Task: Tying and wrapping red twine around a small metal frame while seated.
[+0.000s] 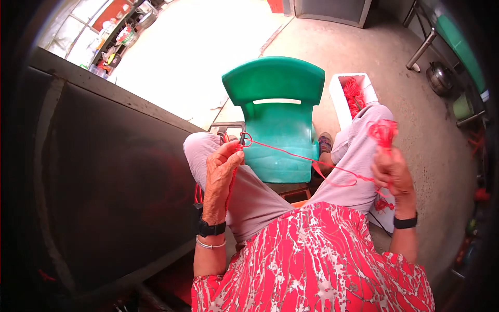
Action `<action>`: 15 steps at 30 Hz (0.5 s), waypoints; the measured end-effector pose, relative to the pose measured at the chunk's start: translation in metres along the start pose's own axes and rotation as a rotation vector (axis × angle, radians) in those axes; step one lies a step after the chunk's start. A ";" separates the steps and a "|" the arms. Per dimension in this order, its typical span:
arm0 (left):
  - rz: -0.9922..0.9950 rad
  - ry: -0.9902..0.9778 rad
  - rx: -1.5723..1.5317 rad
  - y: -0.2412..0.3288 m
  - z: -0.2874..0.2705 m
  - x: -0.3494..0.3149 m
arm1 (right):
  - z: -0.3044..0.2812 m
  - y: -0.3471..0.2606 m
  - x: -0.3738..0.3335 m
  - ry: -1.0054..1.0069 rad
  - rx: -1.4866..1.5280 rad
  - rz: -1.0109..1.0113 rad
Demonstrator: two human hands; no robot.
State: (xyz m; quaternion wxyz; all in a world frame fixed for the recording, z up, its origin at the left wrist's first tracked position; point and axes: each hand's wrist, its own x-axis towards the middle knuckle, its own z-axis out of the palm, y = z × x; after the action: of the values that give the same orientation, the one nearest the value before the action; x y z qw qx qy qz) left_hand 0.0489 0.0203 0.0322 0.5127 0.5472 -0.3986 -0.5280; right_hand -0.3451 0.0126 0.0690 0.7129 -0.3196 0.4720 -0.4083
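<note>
My left hand (222,169) is closed in a pinch above my left knee. It grips a short dark rod (243,138), and a loop of red cord passes round the rod; more cord hangs down along the palm. Over my right thigh, my right hand (393,171) is closed on a bundle of red cord (383,132), whose upper part is slightly blurred. One strand of red cord (291,154) runs between the two hands, with a slack loop drooping near the right one. What lies inside each fist is hidden.
A green plastic chair (280,125) stands just ahead, between my knees. Beyond my right knee sits a white box (340,104) holding red cord. A dark panel (119,177) closes off the left side. At far right are a metal pot (440,78) and a green container (462,106).
</note>
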 end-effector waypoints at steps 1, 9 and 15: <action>0.004 -0.031 0.032 0.001 -0.001 0.000 | 0.012 0.012 0.013 0.049 -0.101 0.037; -0.018 -0.028 0.020 0.004 0.007 -0.002 | 0.153 0.078 0.119 -0.454 0.193 0.218; -0.037 0.016 0.001 0.004 0.007 -0.008 | 0.162 0.076 0.094 -0.424 0.112 0.379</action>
State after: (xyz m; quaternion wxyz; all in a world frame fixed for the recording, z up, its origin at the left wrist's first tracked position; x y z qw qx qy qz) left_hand 0.0414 0.0262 0.0382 0.5058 0.5591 -0.3845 -0.5327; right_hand -0.1521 -0.0239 0.0235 0.8757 -0.2642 0.3406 -0.2176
